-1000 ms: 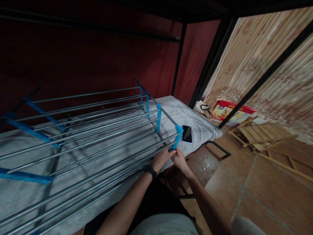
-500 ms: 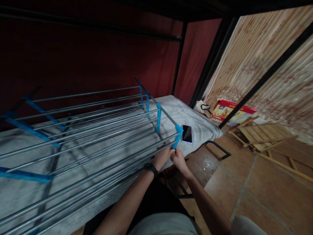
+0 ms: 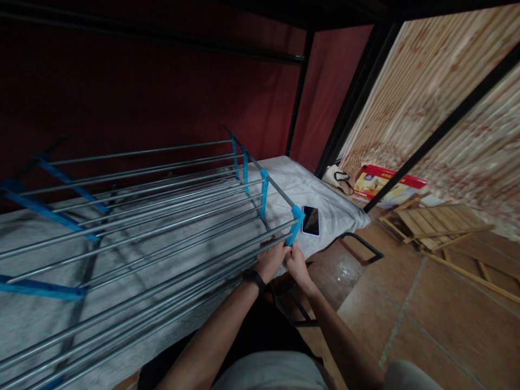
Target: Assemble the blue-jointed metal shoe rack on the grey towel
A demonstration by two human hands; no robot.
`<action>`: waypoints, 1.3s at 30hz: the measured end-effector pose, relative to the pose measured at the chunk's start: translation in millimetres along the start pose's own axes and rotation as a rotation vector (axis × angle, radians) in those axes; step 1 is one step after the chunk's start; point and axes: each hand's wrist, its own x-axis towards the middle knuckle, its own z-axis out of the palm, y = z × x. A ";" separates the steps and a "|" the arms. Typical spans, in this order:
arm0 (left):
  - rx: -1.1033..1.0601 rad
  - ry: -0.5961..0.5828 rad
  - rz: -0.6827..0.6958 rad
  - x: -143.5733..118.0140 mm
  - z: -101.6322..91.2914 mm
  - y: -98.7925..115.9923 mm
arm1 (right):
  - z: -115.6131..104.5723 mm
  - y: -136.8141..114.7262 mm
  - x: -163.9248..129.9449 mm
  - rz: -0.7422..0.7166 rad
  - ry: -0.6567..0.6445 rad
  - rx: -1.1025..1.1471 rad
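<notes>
Blue plastic is what both hands are meeting on: the head camera is showing the near-right corner connector [image 3: 295, 227] of a metal shoe rack [image 3: 162, 216] that is lying on its side across a grey mattress [image 3: 320, 200]. The left hand [image 3: 271, 261], with a dark wristband [image 3: 254, 279] on its wrist, is closing around the lower end of that connector where a steel rod [image 3: 195, 271] runs into it, while the right hand [image 3: 297, 265] is pinching the same piece from the other side; the two hands are pressed together, touching. The rack's long axis is running away to the person's left and slightly back, so the rods are stretching off from the hands, and only this end is within reach of both. Neither hand looks clearly nearer; the left is sitting on the rod side, the right on the outer side. A black smartphone [image 3: 311, 221] is lying on the mattress just beside the connector, beyond the fingers. Farther right, a red carton [image 3: 385, 184] and a folded wooden frame [image 3: 439, 225] are resting on the tiled floor [image 3: 426, 319].
</notes>
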 end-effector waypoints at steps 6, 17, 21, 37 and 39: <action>0.033 0.043 0.032 -1.1 6.4 -2.7 | 1.2 0.2 -0.5 -0.004 0.011 -0.002; 0.115 0.027 -0.068 0.3 9.3 4.1 | 2.5 -4.8 1.8 -0.008 0.029 -0.007; 0.100 -0.018 -0.072 -1.4 2.5 8.1 | 2.1 -8.4 1.4 0.011 0.023 0.003; 0.084 0.052 -0.103 2.3 9.3 6.7 | 1.9 -12.7 -0.9 -0.003 0.028 0.010; 0.089 0.063 -0.102 2.0 10.3 6.2 | 2.3 -13.3 -1.0 0.003 0.028 0.008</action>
